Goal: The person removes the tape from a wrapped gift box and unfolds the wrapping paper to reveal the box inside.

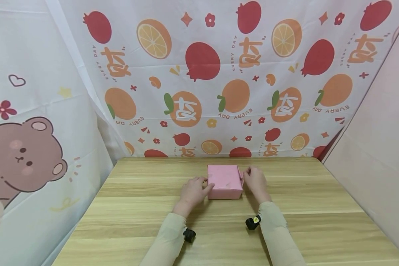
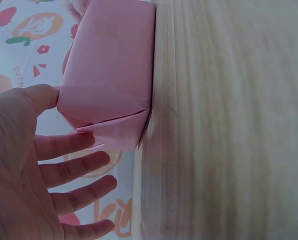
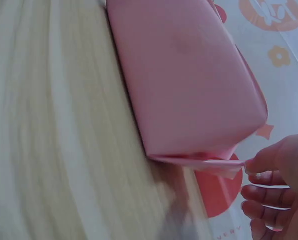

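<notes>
The far cloth (image 1: 216, 83) reads "EVERY DAY" several times in small capitals, beside orange characters (image 1: 251, 52) and below plain printed oranges (image 1: 236, 95); other oranges (image 1: 197, 106) carry a white character (image 1: 187, 109). These look Chinese, too stylised to read surely. The wrist views show "EVER" and "VERY".

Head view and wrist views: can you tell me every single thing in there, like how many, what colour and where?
Box: 1, pink, on the table between the hands
Flap: 1 sticking out, pink, at the box's right end
Table: 1, light wood, under the box
Fruit cloth: 1, white with red and orange prints, behind the table
Bear cloth: 1, white with a brown bear, on the left
Side wall: 1, whitish, on the right
Cameras: 2, black, one at each wrist
Sleeves: 2, beige, on the arms
Left hand: 1, bare, touching the box's left end
Right hand: 1, bare, pinching the flap
</notes>
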`<action>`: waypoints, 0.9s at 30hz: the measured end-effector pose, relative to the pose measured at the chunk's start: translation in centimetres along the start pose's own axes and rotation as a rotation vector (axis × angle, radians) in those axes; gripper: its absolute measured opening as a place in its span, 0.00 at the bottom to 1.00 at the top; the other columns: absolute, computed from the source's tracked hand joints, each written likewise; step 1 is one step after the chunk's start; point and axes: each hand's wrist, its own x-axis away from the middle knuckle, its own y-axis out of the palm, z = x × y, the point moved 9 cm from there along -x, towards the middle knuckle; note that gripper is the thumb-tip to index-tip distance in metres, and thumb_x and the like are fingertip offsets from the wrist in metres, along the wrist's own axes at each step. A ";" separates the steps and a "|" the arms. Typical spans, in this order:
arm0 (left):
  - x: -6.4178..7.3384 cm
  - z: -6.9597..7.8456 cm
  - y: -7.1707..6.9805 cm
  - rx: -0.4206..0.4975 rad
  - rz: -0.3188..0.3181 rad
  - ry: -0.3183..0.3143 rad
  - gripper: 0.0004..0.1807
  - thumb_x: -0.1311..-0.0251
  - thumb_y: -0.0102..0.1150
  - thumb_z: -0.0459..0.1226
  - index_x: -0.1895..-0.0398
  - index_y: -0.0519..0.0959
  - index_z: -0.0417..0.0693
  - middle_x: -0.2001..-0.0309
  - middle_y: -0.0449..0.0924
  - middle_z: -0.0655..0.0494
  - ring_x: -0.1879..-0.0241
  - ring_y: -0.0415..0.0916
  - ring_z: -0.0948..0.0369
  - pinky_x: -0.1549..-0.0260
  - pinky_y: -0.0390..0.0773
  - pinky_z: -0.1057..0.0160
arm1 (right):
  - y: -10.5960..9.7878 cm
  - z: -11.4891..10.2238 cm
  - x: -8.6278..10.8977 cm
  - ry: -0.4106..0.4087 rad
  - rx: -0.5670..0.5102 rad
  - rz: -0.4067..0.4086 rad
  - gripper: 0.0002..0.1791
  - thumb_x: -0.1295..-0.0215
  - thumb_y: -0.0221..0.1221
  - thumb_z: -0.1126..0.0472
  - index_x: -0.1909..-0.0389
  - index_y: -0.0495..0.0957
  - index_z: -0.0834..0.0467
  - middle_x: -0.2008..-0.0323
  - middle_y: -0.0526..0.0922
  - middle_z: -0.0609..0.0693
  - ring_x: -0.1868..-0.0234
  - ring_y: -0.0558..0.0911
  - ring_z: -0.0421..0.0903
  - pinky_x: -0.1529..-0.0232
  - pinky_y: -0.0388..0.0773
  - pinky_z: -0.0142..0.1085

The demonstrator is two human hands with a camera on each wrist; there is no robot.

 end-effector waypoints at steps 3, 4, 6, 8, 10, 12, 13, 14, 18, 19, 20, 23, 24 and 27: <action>0.0 0.0 0.0 0.002 0.001 0.000 0.30 0.44 0.43 0.63 0.50 0.76 0.54 0.53 0.79 0.55 0.52 0.75 0.53 0.55 0.74 0.52 | -0.1 0.6 0.0 0.009 -0.047 0.004 0.04 0.46 0.57 0.60 0.72 0.75 0.57 0.74 0.77 0.51 0.73 0.74 0.47 0.74 0.69 0.37; 0.0 0.0 0.0 0.002 0.001 0.003 0.30 0.44 0.43 0.62 0.50 0.76 0.53 0.54 0.79 0.55 0.53 0.76 0.53 0.56 0.74 0.52 | -0.2 0.7 0.1 0.007 -0.061 0.007 0.04 0.46 0.57 0.61 0.70 0.75 0.58 0.73 0.77 0.52 0.72 0.75 0.47 0.73 0.70 0.38; 0.0 0.1 0.0 0.007 0.003 0.004 0.30 0.44 0.43 0.62 0.50 0.76 0.53 0.53 0.79 0.54 0.53 0.76 0.53 0.56 0.74 0.52 | -0.4 1.0 0.2 -0.001 -0.085 0.020 0.05 0.46 0.57 0.62 0.68 0.74 0.58 0.72 0.77 0.52 0.71 0.75 0.48 0.71 0.71 0.39; 0.0 0.1 0.0 0.012 0.006 0.005 0.30 0.44 0.43 0.62 0.50 0.75 0.53 0.53 0.79 0.54 0.53 0.76 0.53 0.56 0.74 0.52 | -0.8 1.0 0.3 -0.025 -0.099 0.045 0.05 0.47 0.57 0.64 0.69 0.73 0.58 0.71 0.77 0.53 0.70 0.75 0.49 0.70 0.72 0.40; 0.0 0.0 0.0 0.022 0.007 0.000 0.30 0.44 0.43 0.62 0.48 0.74 0.53 0.53 0.79 0.54 0.53 0.76 0.54 0.56 0.74 0.52 | -1.0 1.0 0.4 -0.054 -0.094 0.068 0.04 0.48 0.58 0.65 0.71 0.72 0.58 0.70 0.77 0.53 0.68 0.76 0.49 0.68 0.72 0.42; 0.0 0.0 0.0 0.035 0.008 -0.010 0.31 0.45 0.44 0.62 0.44 0.71 0.54 0.51 0.78 0.53 0.51 0.75 0.53 0.56 0.74 0.51 | -1.1 1.0 0.4 -0.073 -0.086 0.084 0.05 0.48 0.59 0.65 0.73 0.72 0.57 0.69 0.77 0.53 0.67 0.76 0.50 0.66 0.73 0.43; -0.1 -0.1 0.0 0.040 0.008 -0.013 0.32 0.45 0.45 0.62 0.42 0.69 0.55 0.50 0.77 0.52 0.50 0.74 0.52 0.55 0.74 0.49 | -1.2 1.1 0.5 -0.080 -0.082 0.089 0.05 0.49 0.60 0.65 0.74 0.72 0.56 0.69 0.77 0.54 0.66 0.76 0.50 0.65 0.73 0.43; -0.1 -0.1 0.0 0.045 0.007 -0.014 0.32 0.45 0.45 0.61 0.40 0.67 0.56 0.48 0.76 0.51 0.49 0.74 0.51 0.55 0.74 0.48 | -1.2 1.1 0.5 -0.084 -0.078 0.094 0.06 0.49 0.60 0.64 0.75 0.72 0.56 0.69 0.77 0.54 0.66 0.76 0.50 0.65 0.73 0.43; -0.2 -0.1 0.2 0.040 -0.011 -0.013 0.32 0.44 0.45 0.61 0.37 0.62 0.64 0.44 0.72 0.48 0.47 0.72 0.48 0.54 0.73 0.46 | -1.3 1.3 0.6 -0.083 -0.069 0.102 0.06 0.48 0.61 0.61 0.75 0.73 0.56 0.69 0.78 0.53 0.66 0.76 0.50 0.65 0.73 0.43; -0.2 0.0 0.2 0.035 -0.015 -0.005 0.31 0.44 0.45 0.61 0.37 0.62 0.65 0.44 0.72 0.48 0.48 0.72 0.48 0.55 0.73 0.46 | -1.3 1.4 0.7 -0.083 -0.069 0.104 0.06 0.47 0.61 0.60 0.75 0.74 0.56 0.69 0.78 0.54 0.66 0.76 0.50 0.65 0.73 0.44; -0.2 0.0 0.2 0.026 -0.017 0.000 0.30 0.44 0.44 0.61 0.37 0.62 0.66 0.45 0.73 0.48 0.49 0.72 0.48 0.56 0.73 0.47 | -1.3 1.4 0.7 -0.084 -0.068 0.104 0.06 0.47 0.61 0.59 0.75 0.74 0.56 0.68 0.78 0.54 0.66 0.76 0.51 0.66 0.72 0.44; -0.1 0.2 0.2 0.007 -0.020 0.013 0.28 0.43 0.43 0.61 0.38 0.64 0.68 0.47 0.74 0.49 0.51 0.74 0.50 0.57 0.74 0.48 | -1.4 1.5 0.8 -0.078 -0.066 0.104 0.06 0.45 0.59 0.58 0.73 0.77 0.58 0.68 0.79 0.55 0.66 0.77 0.51 0.66 0.73 0.44; -0.1 0.3 0.2 0.004 -0.019 0.018 0.28 0.42 0.43 0.60 0.39 0.64 0.68 0.48 0.74 0.49 0.51 0.74 0.50 0.58 0.74 0.49 | -1.3 1.6 0.8 -0.072 -0.066 0.101 0.07 0.44 0.59 0.58 0.72 0.78 0.58 0.68 0.79 0.55 0.66 0.76 0.51 0.66 0.73 0.44; -0.1 0.4 0.1 0.002 -0.015 0.024 0.27 0.42 0.43 0.60 0.40 0.66 0.67 0.48 0.74 0.49 0.52 0.74 0.50 0.58 0.74 0.49 | -1.3 1.8 0.9 -0.057 -0.075 0.098 0.08 0.43 0.58 0.57 0.70 0.79 0.58 0.67 0.79 0.54 0.67 0.77 0.50 0.67 0.73 0.43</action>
